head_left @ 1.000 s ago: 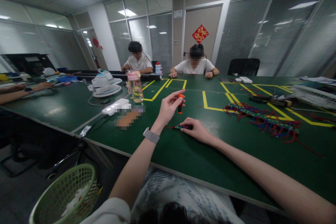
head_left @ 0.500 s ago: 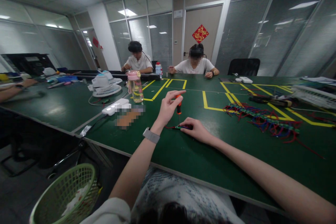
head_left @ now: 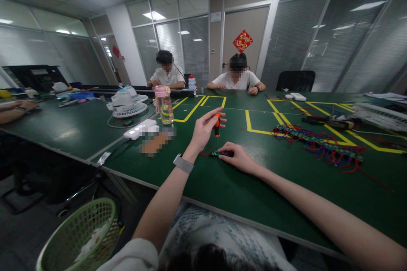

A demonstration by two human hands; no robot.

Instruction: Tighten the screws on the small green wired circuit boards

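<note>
Inside the counter's [head_left: 241, 203] near edge, the right hand [head_left: 237, 157] pinches a small board [head_left: 215, 154] — long axis running left from the fingertips. The left hand [head_left: 203, 130] grips a screwdriver [head_left: 217, 130], nearly upright — tip down at the board.

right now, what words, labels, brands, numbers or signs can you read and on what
"招" and "进": red diamond sign on the door; its other characters are unclear.
Pink-lidded bottle: lettering too small to read.
White wall plate: too blurred to read.
No other text is legible.
</note>
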